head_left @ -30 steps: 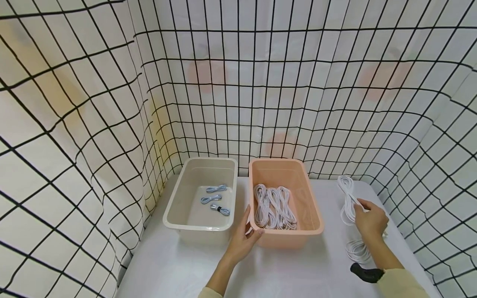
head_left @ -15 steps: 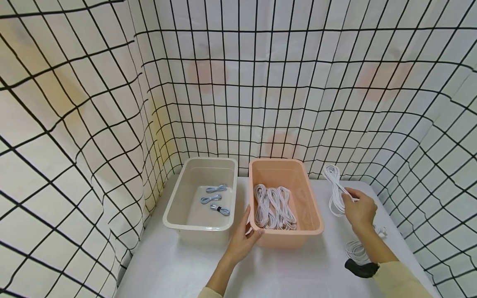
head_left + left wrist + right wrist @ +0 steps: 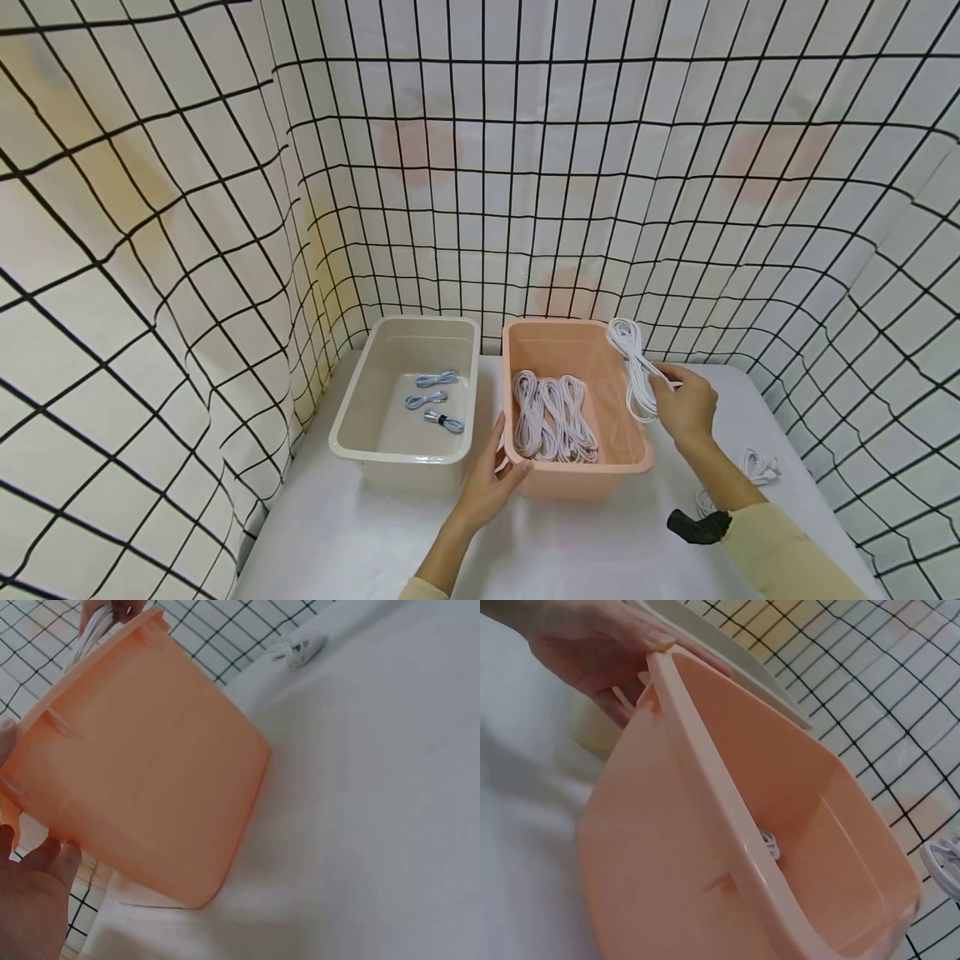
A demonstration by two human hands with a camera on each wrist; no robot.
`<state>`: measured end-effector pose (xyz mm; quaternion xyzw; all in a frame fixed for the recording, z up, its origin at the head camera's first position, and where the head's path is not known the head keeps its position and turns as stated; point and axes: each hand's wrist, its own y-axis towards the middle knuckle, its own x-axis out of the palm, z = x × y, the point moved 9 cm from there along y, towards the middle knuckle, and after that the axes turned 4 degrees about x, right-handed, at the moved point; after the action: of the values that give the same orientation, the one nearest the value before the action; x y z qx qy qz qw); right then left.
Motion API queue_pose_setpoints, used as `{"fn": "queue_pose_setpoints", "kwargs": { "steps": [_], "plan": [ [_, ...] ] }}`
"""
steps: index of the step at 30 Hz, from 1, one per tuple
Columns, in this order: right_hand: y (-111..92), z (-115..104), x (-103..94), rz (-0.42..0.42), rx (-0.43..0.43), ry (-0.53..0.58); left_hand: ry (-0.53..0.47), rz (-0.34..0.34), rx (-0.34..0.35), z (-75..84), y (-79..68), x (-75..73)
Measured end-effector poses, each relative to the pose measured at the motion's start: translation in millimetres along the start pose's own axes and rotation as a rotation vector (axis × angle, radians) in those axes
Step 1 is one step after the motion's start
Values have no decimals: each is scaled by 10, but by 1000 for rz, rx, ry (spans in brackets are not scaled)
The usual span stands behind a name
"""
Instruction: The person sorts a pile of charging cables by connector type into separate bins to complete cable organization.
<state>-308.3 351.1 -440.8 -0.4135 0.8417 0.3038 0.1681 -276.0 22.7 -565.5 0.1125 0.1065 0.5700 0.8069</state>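
Observation:
In the head view, my right hand [image 3: 687, 407] pinches a coiled white cable [image 3: 634, 367] over the right rim of the peach plastic bin [image 3: 626, 467]. A loop of that cable [image 3: 945, 864] shows at the right edge of the right wrist view. My left hand [image 3: 486, 492] grips the bin's near left corner, its thumb on the rim and fingers against the outer wall, as the right wrist view shows. Several coiled white cables [image 3: 551, 417] lie inside the bin, mostly along its left side.
A beige bin [image 3: 352, 454] stands left of the peach one, with thin grey-blue cables [image 3: 426, 400] inside. More white cables [image 3: 759, 467] lie on the white table [image 3: 585, 550] at right, partly behind my right forearm. Black netting [image 3: 510, 192] encloses the back and sides.
My right hand has carried the coiled white cable leftward from the table's right side to the peach bin's right rim. My left hand has stayed at the bin's corner.

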Motion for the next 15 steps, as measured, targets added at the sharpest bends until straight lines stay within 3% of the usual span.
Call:
{"fn": "queue_pose_setpoints", "kwargs": {
  "steps": [6,15],
  "plan": [
    [21,-130,168,-5,-15,26,-3,0,-2,2,5,-4],
    [50,-116,306,-162,71,111,-1,1,-5,-1,7,-3]
  ]
}}
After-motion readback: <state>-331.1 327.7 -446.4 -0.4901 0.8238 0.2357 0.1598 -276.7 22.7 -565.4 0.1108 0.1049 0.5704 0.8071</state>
